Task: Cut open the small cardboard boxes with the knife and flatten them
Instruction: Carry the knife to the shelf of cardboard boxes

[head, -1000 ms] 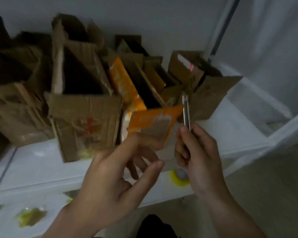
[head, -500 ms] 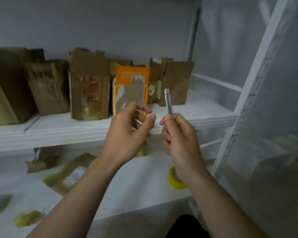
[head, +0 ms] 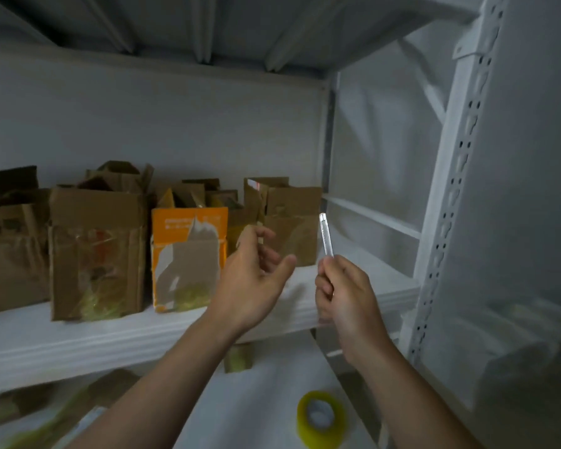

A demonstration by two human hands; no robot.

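- Cardboard boxes [head: 96, 254] stand upright in 1 row on a white shelf [head: 78, 335], close to each other, and their top flaps are open and torn.
- Most of them are brown. 1 orange box [head: 188, 260] stands in the middle of the row, and a big part of its orange front is peeled off, so plain card shows.
- Some boxes carry clear or yellowish tape on the front side.
- The right hand [head: 347, 296] is closed around the lower part of a thin silver knife [head: 325, 234]. The knife points up, and its top end lies in front of the right edge of the last brown box [head: 292, 228].
- I cannot tell if the blade is out.
- The left hand [head: 250, 286] is just left of the knife, with loosely bent fingers and the thumb stretched out. It holds nothing.
- The left hand is in front of the boxes between the orange box and the last brown box. I cannot tell if it touches them.
- The 2 hands are near each other but apart.
- On the lower shelf [head: 266, 400] a yellow roll of tape [head: 321, 418] lies flat, below the right hand.
- At the right side stands a white post [head: 447, 222] with rows of holes.
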